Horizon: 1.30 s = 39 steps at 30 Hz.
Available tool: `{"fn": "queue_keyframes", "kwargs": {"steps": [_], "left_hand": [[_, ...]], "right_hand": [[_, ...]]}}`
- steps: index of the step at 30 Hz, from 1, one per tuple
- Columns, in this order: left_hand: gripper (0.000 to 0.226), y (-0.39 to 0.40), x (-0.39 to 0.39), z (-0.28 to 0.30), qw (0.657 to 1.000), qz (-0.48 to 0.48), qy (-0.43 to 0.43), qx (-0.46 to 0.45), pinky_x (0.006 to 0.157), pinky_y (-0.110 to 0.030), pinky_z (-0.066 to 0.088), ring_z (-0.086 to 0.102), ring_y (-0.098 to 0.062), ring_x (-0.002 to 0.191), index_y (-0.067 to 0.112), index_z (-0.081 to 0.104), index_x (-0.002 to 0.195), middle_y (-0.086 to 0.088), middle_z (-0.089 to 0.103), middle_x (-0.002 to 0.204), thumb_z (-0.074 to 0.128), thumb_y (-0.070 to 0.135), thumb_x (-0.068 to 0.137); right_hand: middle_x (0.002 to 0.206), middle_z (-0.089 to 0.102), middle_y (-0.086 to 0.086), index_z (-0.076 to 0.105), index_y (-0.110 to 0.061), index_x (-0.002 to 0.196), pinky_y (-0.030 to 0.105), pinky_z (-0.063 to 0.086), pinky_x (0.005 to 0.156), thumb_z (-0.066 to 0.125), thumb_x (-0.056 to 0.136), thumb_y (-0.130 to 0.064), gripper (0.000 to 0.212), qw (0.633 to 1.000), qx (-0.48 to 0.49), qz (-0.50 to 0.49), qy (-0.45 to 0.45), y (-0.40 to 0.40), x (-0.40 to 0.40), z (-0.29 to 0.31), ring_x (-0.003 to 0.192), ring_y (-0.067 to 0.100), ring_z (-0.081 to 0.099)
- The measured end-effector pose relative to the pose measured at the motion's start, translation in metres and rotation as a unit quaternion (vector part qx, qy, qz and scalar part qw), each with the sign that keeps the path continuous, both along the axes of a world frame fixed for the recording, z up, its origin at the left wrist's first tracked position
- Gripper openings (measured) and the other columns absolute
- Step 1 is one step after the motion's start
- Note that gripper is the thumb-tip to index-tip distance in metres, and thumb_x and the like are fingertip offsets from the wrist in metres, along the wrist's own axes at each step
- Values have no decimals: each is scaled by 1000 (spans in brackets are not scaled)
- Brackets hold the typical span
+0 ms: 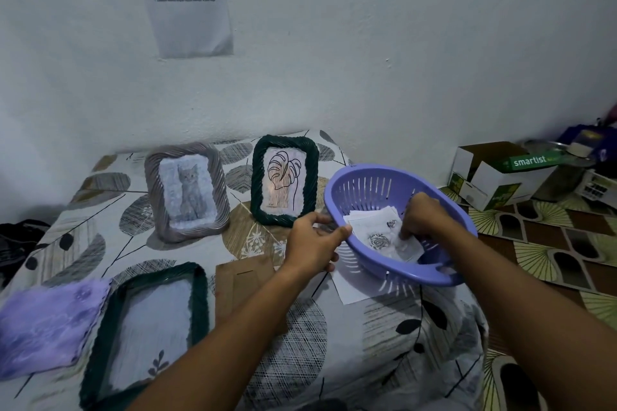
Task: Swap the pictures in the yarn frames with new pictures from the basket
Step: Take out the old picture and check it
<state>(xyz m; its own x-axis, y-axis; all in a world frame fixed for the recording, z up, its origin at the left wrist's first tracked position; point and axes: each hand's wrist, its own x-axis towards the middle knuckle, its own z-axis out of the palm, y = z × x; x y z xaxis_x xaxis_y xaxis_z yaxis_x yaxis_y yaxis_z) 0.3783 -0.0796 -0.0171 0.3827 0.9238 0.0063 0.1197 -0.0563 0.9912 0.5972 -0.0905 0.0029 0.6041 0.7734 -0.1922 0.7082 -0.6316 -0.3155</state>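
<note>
right hand (421, 214) is down inside the purple basket (364, 178), fingers curled and pinching at the loose pictures (380, 237) in the bottom, a rose print on top. can't tell if it has one sheet or several. left hand (314, 240) is clamped on the near rim, tipping the basket up off the bedsheet (384, 344).

the empty dark green frame (147, 327) lies flat at front left, its brown backing board (247, 290) just beside it. the grey frame (187, 192) with the cat and another green frame (283, 180) with the leaf drawing stand upright at the back.

my worry: the sheets look thin and stacked, so a pinch could grab two at once or crease a corner. with the basket tilted like that, the rest could slide out too.
</note>
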Motion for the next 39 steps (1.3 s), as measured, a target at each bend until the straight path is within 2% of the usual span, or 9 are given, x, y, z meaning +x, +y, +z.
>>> {"fn": "queue_keyframes", "kwargs": {"steps": [5,10,15,18,23,26,30,35,39], "left_hand": [[22,1,1,0,1000,16,12,9,46,-28,51,59,-18,54,22,53,89,-15,66,85,74,23,83],[23,-2,1,7,992,62,60,93,66,-39,57,59,-16,65,21,57,90,4,58,71,77,26,80],[8,-9,0,27,992,39,-13,116,73,-39,59,67,-26,80,12,64,93,-10,66,83,68,16,87],[15,-16,-2,53,997,-18,-72,27,72,-36,59,63,-17,83,6,64,100,-9,65,93,60,19,93],[29,-21,-22,80,972,-44,-189,-134,84,-53,55,67,-28,92,7,62,105,-15,68,104,52,33,97],[34,-20,-45,84,969,-17,-207,-135,68,-40,59,66,-26,79,-1,58,115,-18,66,99,54,26,96],[19,-13,-87,77,972,34,-190,-135,70,-40,57,65,-26,79,2,59,108,-18,66,99,49,15,97],[11,-9,-145,62,970,101,-170,-141,62,-33,53,61,-21,75,6,55,100,-13,63,91,46,11,98],[12,-12,-201,36,950,137,-213,-181,65,-35,55,62,-24,81,8,57,102,-15,66,101,46,9,96]], "right_hand": [[81,65,13,61,3,108,32,53,59,84,68,-14,50,998,49,-17,27,0,1,1,68,26,63],[60,51,13,56,-1,68,24,35,45,77,76,-5,23,959,147,-55,238,-7,0,15,48,20,43],[85,67,18,65,5,84,44,53,79,71,81,-6,13,875,199,-28,441,-33,-28,49,79,32,61],[83,66,13,65,3,84,32,49,65,66,85,-8,10,865,232,39,443,-45,-55,71,73,24,60],[89,69,20,65,8,88,34,53,73,70,81,-10,19,862,262,121,417,-46,-101,86,84,29,65],[102,68,16,73,-3,86,41,50,84,75,78,-24,22,878,265,119,381,-39,-127,85,97,28,60],[97,66,11,74,-6,90,34,43,70,75,70,-33,33,877,243,117,398,-31,-164,76,86,24,55],[102,64,0,72,-13,96,32,52,77,61,90,-10,13,865,258,157,402,-26,-211,59,90,17,56],[111,62,5,72,-10,99,32,54,71,55,90,2,22,835,189,197,478,-24,-244,33,94,23,58]]}}
